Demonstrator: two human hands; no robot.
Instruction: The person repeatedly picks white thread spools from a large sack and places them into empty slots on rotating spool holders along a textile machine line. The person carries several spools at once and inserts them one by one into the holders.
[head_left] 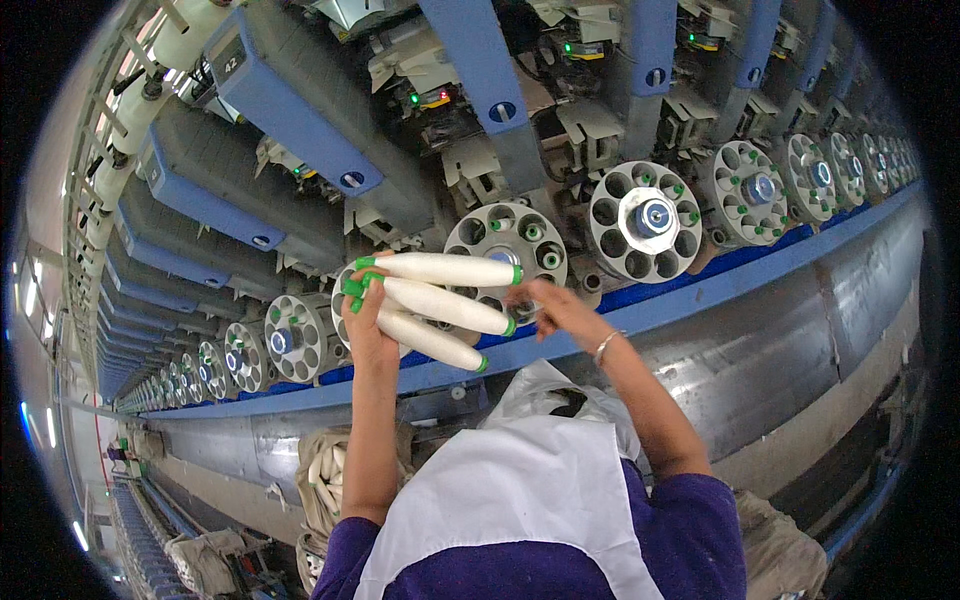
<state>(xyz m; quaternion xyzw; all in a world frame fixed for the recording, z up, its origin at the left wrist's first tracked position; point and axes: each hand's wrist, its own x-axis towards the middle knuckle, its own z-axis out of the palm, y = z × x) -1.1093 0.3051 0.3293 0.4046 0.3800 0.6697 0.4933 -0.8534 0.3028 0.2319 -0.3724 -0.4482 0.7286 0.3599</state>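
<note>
My left hand (371, 325) is closed around the green ends of several white yarn bobbins. They fan out toward the right: an upper bobbin (445, 269), a middle bobbin (450, 304) and a lower bobbin (430, 341), with green tips at their far ends too. Beside the tips of the upper two is my right hand (555, 310), its fingers bent and drawn together, a little blurred; what they pinch, if anything, is too small to make out. Behind the bobbins, partly covered by them, stands a round grey magazine (538, 214) with bobbins in some of its holes.
A row of similar round magazines (606, 242) runs along the winding machine, above a blue rail (720, 285). Blue machine housings (290, 120) rise behind. At my lower left is a cloth sack (318, 440) holding more white bobbins (328, 470). A white apron (490, 490) covers my front.
</note>
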